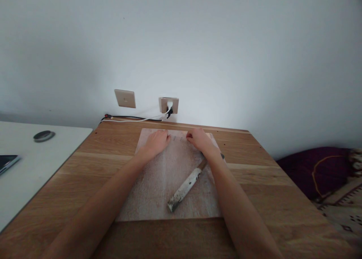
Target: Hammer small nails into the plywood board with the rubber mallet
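Note:
A pale, worn wooden board (158, 183) lies on the wooden tabletop. My left hand (157, 141) rests on its far left part, palm down, with the fingers lying on the surface. At the far right part, my right hand (198, 137) is closed, thumb and fingers pinched together; whatever is between them is too small to make out. A few tiny dark marks or bits (177, 138) show on the board between the hands. A hammer (185, 187) lies slantwise on the board, its handle wrapped in white and pointing toward me. My right forearm partly hides its metal head.
The wooden table (254, 168) meets a white wall. A socket (175, 105) with plugs and cables (132, 119) is behind the board, a switch plate (125, 98) left of it. On the white table (42, 164) lie a tape roll (44, 135) and a dark device (8, 162). Purple fabric (316, 168) is at right.

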The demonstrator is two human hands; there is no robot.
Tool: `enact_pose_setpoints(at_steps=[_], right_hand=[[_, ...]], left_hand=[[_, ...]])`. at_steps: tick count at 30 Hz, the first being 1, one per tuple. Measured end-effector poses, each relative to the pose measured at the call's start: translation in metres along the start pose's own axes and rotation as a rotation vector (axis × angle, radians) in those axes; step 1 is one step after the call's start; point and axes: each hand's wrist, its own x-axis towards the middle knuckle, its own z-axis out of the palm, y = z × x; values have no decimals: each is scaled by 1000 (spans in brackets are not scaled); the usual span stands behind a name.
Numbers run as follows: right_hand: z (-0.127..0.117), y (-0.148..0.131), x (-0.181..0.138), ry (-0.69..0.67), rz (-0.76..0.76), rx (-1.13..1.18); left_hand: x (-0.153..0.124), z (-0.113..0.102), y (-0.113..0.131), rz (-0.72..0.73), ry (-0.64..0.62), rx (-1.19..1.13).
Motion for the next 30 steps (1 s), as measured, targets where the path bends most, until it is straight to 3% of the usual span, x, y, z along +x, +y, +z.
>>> enact_pose_setpoints(at_steps=[5, 7, 9, 12, 15, 17, 19, 24, 27, 30], right_hand=[[0, -3, 2, 15, -71, 39], [1, -7, 3, 20, -94, 56], [5, -11, 4, 25, -113, 72], [13, -15, 7, 39, -123, 89], [18, -15, 9, 56, -127, 101], [19, -14, 10, 63, -132, 110], [18, -12, 9, 68, -132, 118], [10, -8, 9, 101, -110, 131], [5, -4, 9, 120, -91, 136], [2, -2, 7, 126, -86, 147]], left_hand=[[5, 0, -2, 16, 63, -163], [10, -4, -3, -8, 125, -364], [14, -9, -3, -83, 136, -707], [17, -15, -3, -244, -44, -1328], [17, -17, -3, -353, -141, -1622], [16, -15, -3, -365, -97, -1578], [16, -12, -3, -304, -57, -1368], [17, -6, 1, 42, 76, -451], [17, -8, 5, 208, 43, -138], [17, -12, 10, 261, -19, -19]])
